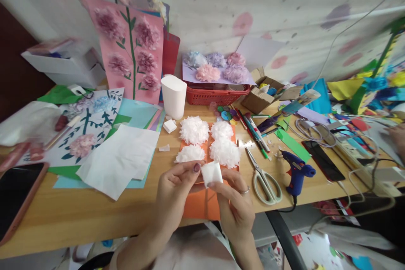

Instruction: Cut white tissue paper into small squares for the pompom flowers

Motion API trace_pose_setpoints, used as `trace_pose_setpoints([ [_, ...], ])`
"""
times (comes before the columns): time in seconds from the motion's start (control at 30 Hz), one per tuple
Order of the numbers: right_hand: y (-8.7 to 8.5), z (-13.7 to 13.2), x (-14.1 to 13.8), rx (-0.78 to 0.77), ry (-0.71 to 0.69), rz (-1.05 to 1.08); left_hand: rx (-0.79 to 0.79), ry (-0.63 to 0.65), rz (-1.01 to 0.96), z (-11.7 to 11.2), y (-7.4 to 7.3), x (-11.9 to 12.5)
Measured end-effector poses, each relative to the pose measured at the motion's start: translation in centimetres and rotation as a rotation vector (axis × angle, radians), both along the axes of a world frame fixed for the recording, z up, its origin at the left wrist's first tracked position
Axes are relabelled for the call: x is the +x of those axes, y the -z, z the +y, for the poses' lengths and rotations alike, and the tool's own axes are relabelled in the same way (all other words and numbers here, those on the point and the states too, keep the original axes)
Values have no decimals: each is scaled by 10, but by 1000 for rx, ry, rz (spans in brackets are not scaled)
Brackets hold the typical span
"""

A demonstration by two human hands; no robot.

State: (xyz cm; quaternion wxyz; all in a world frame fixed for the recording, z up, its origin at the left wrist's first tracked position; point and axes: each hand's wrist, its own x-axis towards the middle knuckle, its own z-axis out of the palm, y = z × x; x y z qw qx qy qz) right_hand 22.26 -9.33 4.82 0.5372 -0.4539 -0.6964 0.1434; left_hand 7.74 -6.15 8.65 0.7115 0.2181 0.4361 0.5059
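Note:
Between my two hands is a small folded white tissue square (211, 174), held up over the front of the table. My left hand (179, 187) pinches at its left edge, thumb against the fingers. The fingers of my right hand (237, 202) are closed on its right side and lower edge. Just behind lie several fluffy white paper flowers (194, 130) on an orange sheet (198, 206), part of which my hands cover. Another small white folded square (170, 125) rests to the left of the flowers, with a paper scrap (164, 148) near it.
White scissors (267, 183), a blue glue gun (295, 171) and a phone (322, 160) lie to the right. White sheets (122, 158) and another phone (20, 196) are leftward. Behind stand a white tissue roll (174, 97) and red basket (205, 96). Another person's hand (397, 137) shows far right.

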Motion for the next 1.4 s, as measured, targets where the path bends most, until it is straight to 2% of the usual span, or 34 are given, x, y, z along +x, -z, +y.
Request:
trace_pose_setpoints([
  [0.27, 0, -3, -3, -10, 4, 71, 122, 3, 120, -4, 2, -2],
  [0.37, 0, -9, -7, -124, -21, 298, 208, -52, 245, -8, 1, -3],
  [0.47, 0, -11, -9, -202, -8, 492, 366, -97, 411, -13, 0, -6],
  [0.6, 2, -7, -6, -196, -9, 314, 527, -77, 505, -17, 0, -12],
  [0.73, 1, -7, -2, -107, 0, 177, 537, -49, 471, -18, 1, -14],
  [0.9, -2, -9, -2, -61, 37, 136, 500, 57, 426, -17, 3, -15],
  [1.07, -4, -11, -7, -54, 64, 131, 637, 104, 503, -13, -2, -17],
  [1.17, -4, -12, -1, -56, 23, 114, 703, 115, 515, -11, -2, -17],
  [1.23, -2, -12, 14, -82, 100, 82, 705, 88, 510, -10, 0, -16],
  [1.27, 1, -12, 25, -105, 199, 54, 702, 61, 507, -9, 3, -17],
  [1.33, 9, -13, 54, -163, 520, -30, 713, -7, 516, -6, 7, -17],
  [1.4, 20, -18, 85, -264, 707, -202, 820, -84, 563, -2, 11, -19],
])
